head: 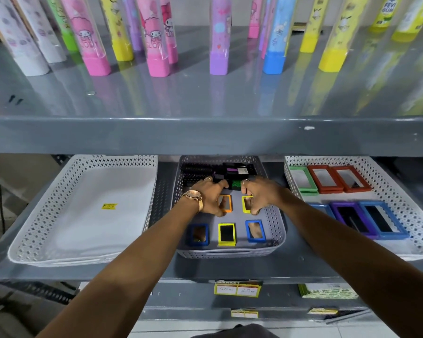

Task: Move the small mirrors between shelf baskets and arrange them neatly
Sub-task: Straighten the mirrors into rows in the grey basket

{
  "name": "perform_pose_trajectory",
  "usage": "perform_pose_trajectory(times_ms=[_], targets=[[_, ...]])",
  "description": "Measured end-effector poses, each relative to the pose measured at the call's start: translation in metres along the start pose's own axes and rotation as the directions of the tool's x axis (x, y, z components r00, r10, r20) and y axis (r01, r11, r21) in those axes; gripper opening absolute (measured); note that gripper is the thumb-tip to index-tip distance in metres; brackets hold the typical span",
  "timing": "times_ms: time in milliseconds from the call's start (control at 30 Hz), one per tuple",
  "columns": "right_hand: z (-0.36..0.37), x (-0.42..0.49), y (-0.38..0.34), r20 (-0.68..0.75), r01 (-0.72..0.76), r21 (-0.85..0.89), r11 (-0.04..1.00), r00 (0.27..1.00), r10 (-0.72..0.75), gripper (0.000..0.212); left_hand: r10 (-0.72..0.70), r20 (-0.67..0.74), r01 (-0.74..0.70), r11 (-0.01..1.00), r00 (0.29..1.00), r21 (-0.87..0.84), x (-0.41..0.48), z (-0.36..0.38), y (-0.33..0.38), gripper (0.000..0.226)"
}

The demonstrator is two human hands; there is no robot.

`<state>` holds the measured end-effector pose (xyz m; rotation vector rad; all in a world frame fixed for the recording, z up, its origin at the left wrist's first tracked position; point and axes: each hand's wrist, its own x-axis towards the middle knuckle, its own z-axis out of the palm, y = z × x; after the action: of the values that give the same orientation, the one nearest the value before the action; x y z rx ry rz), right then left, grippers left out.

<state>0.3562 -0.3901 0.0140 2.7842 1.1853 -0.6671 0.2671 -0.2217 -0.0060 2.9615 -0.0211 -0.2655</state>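
Note:
Both hands reach into the grey middle basket [276, 230] on the lower shelf. My left hand [209, 195], with a watch on the wrist, pinches the orange-framed small mirror [225, 203]. My right hand [259, 195] pinches the yellow-framed small mirror [246, 204] beside it. In front of them lie a dark blue mirror [198, 234], a yellow mirror [227, 234] and a blue mirror [255, 231] in a row. Black hairbrushes [200, 170] fill the basket's back.
A white basket [59, 191] at the left holds only a white liner with a yellow price sticker. The white basket [386, 181] at the right holds larger green, red, blue and purple framed mirrors. The upper shelf edge [205, 135] overhangs the baskets; colourful tubes stand on it.

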Motion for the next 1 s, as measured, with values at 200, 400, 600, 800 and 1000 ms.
perform_pose_trajectory(times_ms=[200,400,600,800,1000], targets=[[0.000,0.001,0.001,-0.007,0.000,-0.004,1.000,1.000,0.000,0.068,0.004,-0.010,-0.003,0.999,1.000,0.039,-0.002,0.000,0.003,0.091],[0.000,-0.004,0.002,-0.048,0.038,0.057,0.998,0.998,-0.035,0.068,0.004,0.005,-0.004,1.000,1.000,0.011,-0.002,-0.002,-0.001,0.097],[0.005,-0.034,0.002,-0.194,0.127,0.183,0.975,0.977,-0.091,0.058,0.128,-0.057,-0.131,0.990,0.990,-0.045,-0.031,-0.012,0.004,0.079],[0.032,-0.058,-0.005,-0.093,0.093,0.131,0.987,0.992,-0.081,0.063,0.270,-0.003,-0.268,0.957,0.963,0.110,-0.058,0.002,0.028,0.058],[0.038,-0.063,-0.008,-0.096,0.051,0.090,0.995,0.994,-0.042,0.068,0.282,0.018,-0.278,0.935,0.959,0.219,-0.065,0.000,0.038,0.070]])
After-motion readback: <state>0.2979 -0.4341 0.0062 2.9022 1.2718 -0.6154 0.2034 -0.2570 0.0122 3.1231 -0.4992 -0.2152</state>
